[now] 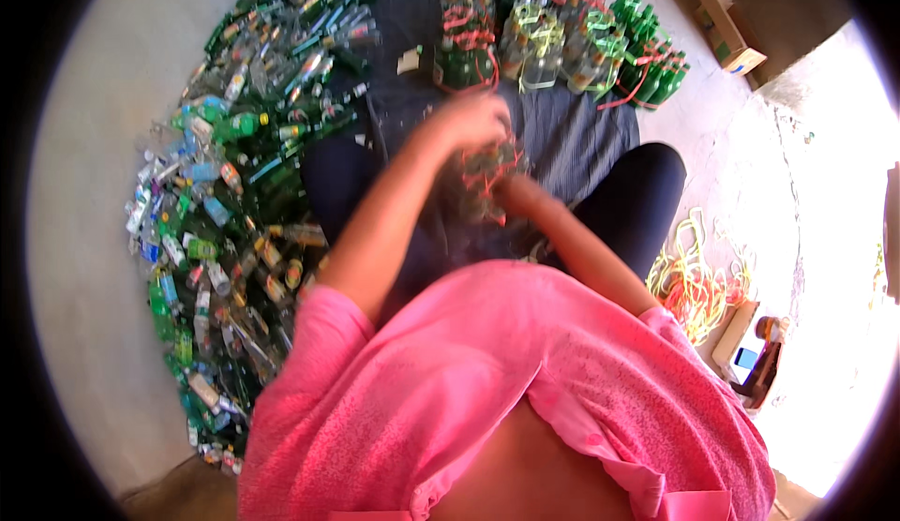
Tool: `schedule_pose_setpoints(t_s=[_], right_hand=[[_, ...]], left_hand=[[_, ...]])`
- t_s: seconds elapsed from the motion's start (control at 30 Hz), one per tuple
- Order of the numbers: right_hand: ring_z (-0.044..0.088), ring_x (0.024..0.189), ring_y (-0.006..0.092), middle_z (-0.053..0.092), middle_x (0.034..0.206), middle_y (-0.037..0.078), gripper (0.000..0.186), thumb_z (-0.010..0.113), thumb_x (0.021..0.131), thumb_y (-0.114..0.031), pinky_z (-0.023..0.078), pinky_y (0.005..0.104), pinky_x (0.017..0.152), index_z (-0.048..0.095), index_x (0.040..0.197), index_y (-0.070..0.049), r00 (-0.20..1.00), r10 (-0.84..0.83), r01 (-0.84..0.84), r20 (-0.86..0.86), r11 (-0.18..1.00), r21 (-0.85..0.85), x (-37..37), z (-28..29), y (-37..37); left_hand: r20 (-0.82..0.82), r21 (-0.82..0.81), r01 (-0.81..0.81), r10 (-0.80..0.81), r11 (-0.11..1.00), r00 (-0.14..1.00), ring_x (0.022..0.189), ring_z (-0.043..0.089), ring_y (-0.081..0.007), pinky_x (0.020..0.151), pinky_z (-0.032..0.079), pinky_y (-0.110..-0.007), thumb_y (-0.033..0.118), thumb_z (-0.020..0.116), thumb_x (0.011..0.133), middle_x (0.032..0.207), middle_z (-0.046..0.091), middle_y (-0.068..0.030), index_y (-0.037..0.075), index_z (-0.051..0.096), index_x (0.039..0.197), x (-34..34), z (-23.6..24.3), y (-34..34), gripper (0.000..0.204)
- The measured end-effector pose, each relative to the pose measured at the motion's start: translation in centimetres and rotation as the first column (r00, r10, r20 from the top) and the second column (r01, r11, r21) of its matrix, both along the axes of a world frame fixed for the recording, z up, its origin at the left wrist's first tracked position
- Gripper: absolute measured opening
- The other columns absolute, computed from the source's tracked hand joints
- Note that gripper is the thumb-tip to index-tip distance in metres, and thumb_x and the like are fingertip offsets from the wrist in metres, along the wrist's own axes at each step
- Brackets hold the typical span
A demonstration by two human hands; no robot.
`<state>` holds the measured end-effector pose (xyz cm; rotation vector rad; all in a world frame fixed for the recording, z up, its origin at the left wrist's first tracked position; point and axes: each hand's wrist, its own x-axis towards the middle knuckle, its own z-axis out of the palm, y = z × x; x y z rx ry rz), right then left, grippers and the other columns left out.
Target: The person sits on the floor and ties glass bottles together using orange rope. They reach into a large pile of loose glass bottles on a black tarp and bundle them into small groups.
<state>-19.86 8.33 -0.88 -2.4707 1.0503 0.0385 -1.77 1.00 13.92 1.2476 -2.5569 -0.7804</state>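
Between my knees stands a bundle of clear bottles (pixel 480 204) with red string wound around it. My right hand (pixel 523 195) is closed against the bundle's right side, its fingertips partly hidden. Above the bundle's far end, my left hand (pixel 476 120) is curled like a fist and blurred by motion. Whatever it grips is too smeared to make out. Beyond it on the dark cloth (pixel 398 15) sit clear bottles tied with red string (pixel 466 62), clear ones with yellow-green string (pixel 541 45), and green bottles (pixel 667 76) bound in red.
A large heap of loose glass and plastic bottles (pixel 267 156) runs along the wall on my left. Tangled yellow and orange string (pixel 698 277) lies by my right knee, near a small box of items (pixel 750 352). An opened cardboard box (pixel 729 34) lies at the far right.
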Motion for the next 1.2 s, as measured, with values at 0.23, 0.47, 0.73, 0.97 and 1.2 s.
schedule_pose_setpoints(t_s=[0.23, 0.47, 0.73, 0.97, 1.2], right_hand=[[0.071, 0.087, 0.0366, 0.073, 0.095, 0.017, 0.030, 0.066, 0.086, -0.027, 0.056, 0.0438, 0.079, 0.071, 0.106, -0.005, 0.973, -0.211, 0.181, 0.091, 0.948, 0.262, -2.6, 8.7, -6.6], [0.069, 0.099, 0.0367, 0.072, 0.104, 0.018, 0.029, 0.065, 0.085, -0.020, 0.054, 0.0449, 0.086, 0.069, 0.111, -0.006, 0.975, -0.224, 0.214, 0.006, 0.939, 0.270, 1.2, 7.1, -11.6], [0.067, 0.104, 0.0365, 0.072, 0.109, 0.016, 0.034, 0.070, 0.085, -0.020, 0.053, 0.0475, 0.088, 0.066, 0.116, -0.006, 0.984, -0.122, 0.157, -0.129, 0.937, 0.311, 4.3, 4.6, -9.9], [0.067, 0.106, 0.0365, 0.071, 0.110, 0.017, 0.033, 0.068, 0.086, -0.021, 0.053, 0.0479, 0.091, 0.067, 0.116, -0.008, 0.979, -0.078, 0.144, -0.189, 0.920, 0.365, 5.5, 3.8, -10.4], [0.068, 0.104, 0.0370, 0.072, 0.107, 0.019, 0.029, 0.066, 0.086, -0.020, 0.053, 0.0482, 0.090, 0.069, 0.112, -0.007, 0.976, -0.051, 0.126, -0.213, 0.927, 0.354, 6.0, 3.9, -9.1]], left_hand=[[-0.089, -0.240, -0.283, 0.269, 0.929, 0.959, 0.092, 0.072, -0.0247, 0.081, 0.055, -0.036, 0.023, 0.067, 0.088, 0.100, 0.075, -0.0125, 0.004, 0.068, 0.118, 6.7, 13.1, -6.0, 0.035], [0.261, -0.119, -0.181, 0.206, 0.976, 0.943, 0.091, 0.070, -0.0329, 0.081, 0.054, -0.043, 0.021, 0.070, 0.084, 0.097, 0.073, -0.0158, 0.006, 0.070, 0.112, 9.3, 3.6, -11.6, 0.032], [0.255, -0.036, -0.162, 0.166, 0.986, 0.953, 0.097, 0.068, -0.0334, 0.084, 0.052, -0.045, 0.019, 0.070, 0.083, 0.101, 0.071, -0.0140, 0.005, 0.067, 0.108, 5.0, 6.0, -11.2, 0.029], [0.206, 0.045, -0.250, 0.236, 0.967, 0.950, 0.102, 0.068, -0.0323, 0.089, 0.053, -0.044, 0.017, 0.071, 0.084, 0.107, 0.071, -0.0148, 0.007, 0.069, 0.118, 7.3, 7.0, -10.3, 0.035], [0.216, 0.023, -0.202, 0.192, 0.979, 0.957, 0.101, 0.068, -0.0304, 0.088, 0.053, -0.043, 0.022, 0.072, 0.085, 0.106, 0.072, -0.0135, 0.007, 0.068, 0.120, 7.9, 6.6, -9.5, 0.038]])
